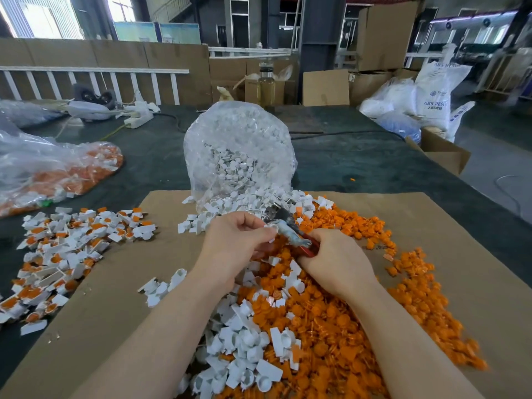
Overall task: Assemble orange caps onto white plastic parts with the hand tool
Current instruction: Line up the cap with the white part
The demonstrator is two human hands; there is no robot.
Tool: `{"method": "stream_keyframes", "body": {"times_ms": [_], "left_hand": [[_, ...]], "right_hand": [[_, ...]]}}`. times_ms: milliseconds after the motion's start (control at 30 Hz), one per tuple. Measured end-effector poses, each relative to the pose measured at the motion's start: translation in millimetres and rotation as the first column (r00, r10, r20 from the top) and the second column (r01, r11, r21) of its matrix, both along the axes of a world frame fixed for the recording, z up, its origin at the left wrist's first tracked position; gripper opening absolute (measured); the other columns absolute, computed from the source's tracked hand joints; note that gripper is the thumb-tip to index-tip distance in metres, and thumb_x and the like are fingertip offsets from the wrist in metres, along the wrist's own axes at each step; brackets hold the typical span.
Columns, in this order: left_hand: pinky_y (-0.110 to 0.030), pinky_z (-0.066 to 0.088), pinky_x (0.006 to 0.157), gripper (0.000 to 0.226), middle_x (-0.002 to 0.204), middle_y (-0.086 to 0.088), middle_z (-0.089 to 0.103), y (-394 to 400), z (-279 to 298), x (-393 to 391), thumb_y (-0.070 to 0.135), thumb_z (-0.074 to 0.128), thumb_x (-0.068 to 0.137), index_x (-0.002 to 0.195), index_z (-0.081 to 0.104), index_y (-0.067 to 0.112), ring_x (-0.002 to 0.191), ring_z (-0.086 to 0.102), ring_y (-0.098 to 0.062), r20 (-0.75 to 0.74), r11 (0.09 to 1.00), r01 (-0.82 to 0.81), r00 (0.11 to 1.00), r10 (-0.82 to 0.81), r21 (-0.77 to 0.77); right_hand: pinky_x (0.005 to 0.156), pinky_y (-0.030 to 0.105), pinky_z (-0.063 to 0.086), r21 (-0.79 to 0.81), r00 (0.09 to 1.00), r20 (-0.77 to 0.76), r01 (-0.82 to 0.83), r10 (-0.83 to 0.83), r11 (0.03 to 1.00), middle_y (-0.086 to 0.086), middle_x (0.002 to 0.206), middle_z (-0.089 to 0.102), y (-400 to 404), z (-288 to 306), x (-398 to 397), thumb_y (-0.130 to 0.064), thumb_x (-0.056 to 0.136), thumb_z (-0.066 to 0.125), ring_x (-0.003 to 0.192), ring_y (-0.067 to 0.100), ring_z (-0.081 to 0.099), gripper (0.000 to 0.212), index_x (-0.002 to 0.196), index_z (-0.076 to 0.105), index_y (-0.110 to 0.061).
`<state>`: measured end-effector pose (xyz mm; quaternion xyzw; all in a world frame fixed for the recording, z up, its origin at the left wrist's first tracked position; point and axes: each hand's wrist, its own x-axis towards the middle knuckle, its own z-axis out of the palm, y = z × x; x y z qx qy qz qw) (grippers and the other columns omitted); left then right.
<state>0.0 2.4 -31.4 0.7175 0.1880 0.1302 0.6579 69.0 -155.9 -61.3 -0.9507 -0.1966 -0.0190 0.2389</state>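
Note:
My left hand (236,243) pinches a small white plastic part (272,229) between thumb and fingertips, held against the metal jaws of the hand tool (283,223). My right hand (335,263) grips the tool's red handles (309,249), just right of the left hand. Loose orange caps (359,306) lie heaped on the cardboard sheet (460,226) under and right of my hands. White parts (244,349) are piled near my forearms. Whether an orange cap sits in the tool is hidden by my fingers.
A clear bag of white parts (239,151) stands open behind my hands. Assembled white-and-orange pieces (66,249) are spread at the left. Another bag with orange pieces (57,171) lies at the far left. Cardboard boxes (440,151) and sacks stand past the table's right edge.

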Motion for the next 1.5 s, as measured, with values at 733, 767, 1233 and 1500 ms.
{"method": "stream_keyframes", "body": {"times_ms": [733,767,1233,1500], "left_hand": [[-0.022,0.057,0.056,0.013,0.068,-0.004,0.070,13,5,3,0.008,0.078,0.081,0.081,0.064,0.009,0.060,0.070,-0.013,0.092,0.970,-0.183,0.976,0.199,-0.162],[-0.022,0.057,0.057,0.013,0.067,-0.003,0.070,13,5,3,0.008,0.078,0.081,0.081,0.064,0.009,0.060,0.069,-0.014,0.093,0.969,-0.185,0.975,0.201,-0.163],[-0.029,0.062,0.062,0.011,0.070,-0.012,0.073,-4,6,-1,0.005,0.077,0.080,0.078,0.066,0.006,0.064,0.070,-0.019,0.071,0.962,-0.058,0.994,0.080,-0.266],[-0.030,0.060,0.069,0.008,0.076,-0.016,0.075,-20,3,-3,0.005,0.075,0.082,0.081,0.067,0.006,0.069,0.071,-0.021,0.040,0.949,0.031,0.999,-0.020,-0.313]], "right_hand": [[0.050,0.023,0.033,0.118,0.993,-0.068,-0.093,0.102,0.989,-0.008,0.064,0.057,4,8,-11,-0.045,0.084,0.066,0.056,0.006,0.053,0.027,0.066,0.054,-0.029],[0.049,0.022,0.033,0.108,0.991,-0.083,-0.097,0.106,0.989,-0.007,0.062,0.057,4,8,-10,-0.043,0.085,0.065,0.054,0.007,0.053,0.027,0.065,0.054,-0.028],[0.058,0.019,0.048,0.689,0.983,-0.155,0.037,0.097,0.724,-0.002,0.080,0.070,2,14,-13,-0.022,0.083,0.073,0.068,0.012,0.065,0.007,0.085,0.069,-0.028],[0.066,0.021,0.051,0.748,0.979,-0.121,-0.019,0.165,0.664,0.005,0.083,0.069,2,16,-16,-0.016,0.084,0.072,0.074,0.015,0.064,0.007,0.089,0.068,-0.015]]}}
